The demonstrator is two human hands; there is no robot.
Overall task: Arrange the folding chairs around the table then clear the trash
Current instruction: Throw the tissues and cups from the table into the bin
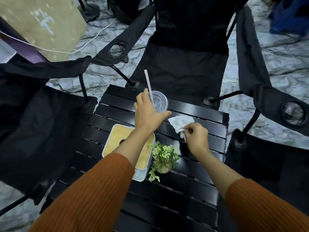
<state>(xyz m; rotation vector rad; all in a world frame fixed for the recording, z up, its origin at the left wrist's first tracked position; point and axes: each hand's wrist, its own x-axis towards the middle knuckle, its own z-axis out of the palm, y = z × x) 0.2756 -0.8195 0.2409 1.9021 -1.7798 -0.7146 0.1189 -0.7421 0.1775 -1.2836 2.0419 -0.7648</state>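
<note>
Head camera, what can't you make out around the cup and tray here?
- Cup: contents and side walls, hidden by its lid and the left hand.
- Tray: middle covered by the left forearm.
- Tissue: near end bunched inside the right hand.
- Table: near edge cut off by the frame.

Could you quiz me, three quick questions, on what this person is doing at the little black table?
1. True or false: the right hand pinches the white napkin.
2. What does the left hand reach around? A) the potted plant B) the clear lidded cup C) the tray
3. Fill in: a ___ sticks up through the cup's lid.

Key: 1 true; 2 B; 3 straw.
</note>
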